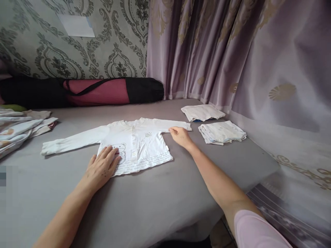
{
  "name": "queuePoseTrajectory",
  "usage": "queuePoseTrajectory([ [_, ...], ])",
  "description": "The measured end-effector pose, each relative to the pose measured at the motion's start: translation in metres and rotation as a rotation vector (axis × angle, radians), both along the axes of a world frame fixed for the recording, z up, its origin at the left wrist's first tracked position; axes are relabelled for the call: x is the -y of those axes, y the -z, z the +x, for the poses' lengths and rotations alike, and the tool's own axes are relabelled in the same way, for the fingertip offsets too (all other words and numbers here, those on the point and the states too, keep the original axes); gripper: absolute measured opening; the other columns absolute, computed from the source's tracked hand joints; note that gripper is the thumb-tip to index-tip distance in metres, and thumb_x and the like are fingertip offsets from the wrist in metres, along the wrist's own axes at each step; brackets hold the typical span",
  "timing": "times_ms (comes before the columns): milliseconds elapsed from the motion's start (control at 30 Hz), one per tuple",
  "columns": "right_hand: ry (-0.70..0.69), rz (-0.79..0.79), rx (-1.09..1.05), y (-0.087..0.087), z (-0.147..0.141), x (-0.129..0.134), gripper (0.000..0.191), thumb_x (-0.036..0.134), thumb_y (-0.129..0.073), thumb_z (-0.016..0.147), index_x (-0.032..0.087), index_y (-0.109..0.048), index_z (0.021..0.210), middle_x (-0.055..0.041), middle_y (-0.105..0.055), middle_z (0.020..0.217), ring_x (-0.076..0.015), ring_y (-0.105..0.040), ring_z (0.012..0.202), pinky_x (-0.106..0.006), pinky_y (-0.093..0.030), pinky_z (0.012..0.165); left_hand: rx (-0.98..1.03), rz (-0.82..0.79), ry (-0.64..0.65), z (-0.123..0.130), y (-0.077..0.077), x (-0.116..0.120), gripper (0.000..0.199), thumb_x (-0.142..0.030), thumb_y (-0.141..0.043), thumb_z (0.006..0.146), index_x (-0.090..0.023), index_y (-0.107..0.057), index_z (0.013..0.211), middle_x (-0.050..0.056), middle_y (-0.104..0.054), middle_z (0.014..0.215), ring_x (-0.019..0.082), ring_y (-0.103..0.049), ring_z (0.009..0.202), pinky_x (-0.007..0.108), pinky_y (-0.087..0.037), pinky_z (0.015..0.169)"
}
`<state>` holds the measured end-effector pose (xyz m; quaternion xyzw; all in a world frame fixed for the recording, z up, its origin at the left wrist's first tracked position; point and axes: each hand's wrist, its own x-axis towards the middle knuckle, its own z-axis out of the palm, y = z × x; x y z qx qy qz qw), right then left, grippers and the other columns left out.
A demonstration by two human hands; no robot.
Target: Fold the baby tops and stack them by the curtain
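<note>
White shirt: the little shirt [141,146] lies flat in the middle of the grey sheet [144,199], both sleeves out to the sides. It has buttons [133,143] down the front, a bear [119,150], a bee and tiny writing along the bottom.
Left hand: the left hand [103,165] lies flat on the shirt, partly over the bear, fingers a little spread.
Right hand: the right hand [181,135] has its fingers curled, tips pinching the bottom edge of the right-side sleeve [178,124].
Folded clothes: two folded bundles sit near the sheet's back right corner, the back bundle [203,112] just behind the front bundle [222,132].
Messy clothes: a loose heap [18,129] is at the left edge.
Long bag: a black and dark pink bag [98,92] lies along the back edge.
Curtain: a shiny purple curtain [204,51] hangs by the right edge.
</note>
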<state>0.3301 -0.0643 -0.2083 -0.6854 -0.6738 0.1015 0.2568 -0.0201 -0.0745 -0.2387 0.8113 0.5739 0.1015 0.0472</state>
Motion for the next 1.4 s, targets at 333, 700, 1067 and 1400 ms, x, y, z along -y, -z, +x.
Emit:
queuePoseTrajectory([
  [333, 0.318, -0.04, 0.289, -0.001, 0.071, -0.019, 0.037, 0.018, -0.037, 0.097, 0.015, -0.067, 0.117, -0.014, -0.067, 0.122, -0.0256, -0.06, 0.113, -0.031, -0.044, 0.089, -0.125, -0.019, 0.038, 0.004, -0.004, -0.002, 0.053, -0.04, -0.022, 0.098, -0.019, -0.054, 0.134, 0.018, -0.05, 0.145, 0.034, -0.04, 0.14, 0.062, -0.033, 0.109],
  [700, 0.435, -0.198, 0.296, 0.005, 0.075, -0.042, 0.037, 0.021, -0.042, 0.095, 0.009, -0.064, 0.122, -0.0198, -0.062, 0.126, -0.0314, -0.057, 0.117, -0.037, -0.043, 0.093, -0.221, -0.131, -0.021, 0.023, -0.052, -0.043, 0.041, -0.031, -0.027, 0.096, -0.02, -0.066, 0.1, 0.012, -0.071, 0.104, 0.03, -0.066, 0.1, 0.039, -0.05, 0.082],
  [1067, 0.572, -0.002, 0.33, 0.031, 0.066, -0.043, 0.041, 0.03, -0.046, 0.091, 0.003, -0.064, 0.116, -0.0241, -0.054, 0.128, -0.0355, -0.049, 0.119, -0.043, -0.038, 0.096, 0.269, 0.019, 0.219, 0.134, -0.002, -0.113, 0.038, -0.015, -0.042, 0.087, -0.016, -0.061, 0.121, 0.011, -0.065, 0.127, 0.024, -0.06, 0.118, 0.037, -0.045, 0.105],
  [1400, 0.535, 0.053, 0.286, 0.033, 0.073, -0.047, 0.034, 0.027, -0.053, 0.085, 0.007, -0.061, 0.11, -0.0214, -0.06, 0.118, -0.0334, -0.054, 0.113, -0.041, -0.04, 0.094, 0.284, 0.057, 0.331, 0.181, 0.019, -0.148, 0.049, -0.005, -0.039, 0.083, -0.012, -0.055, 0.129, 0.015, -0.058, 0.137, 0.022, -0.051, 0.13, 0.037, -0.039, 0.114],
])
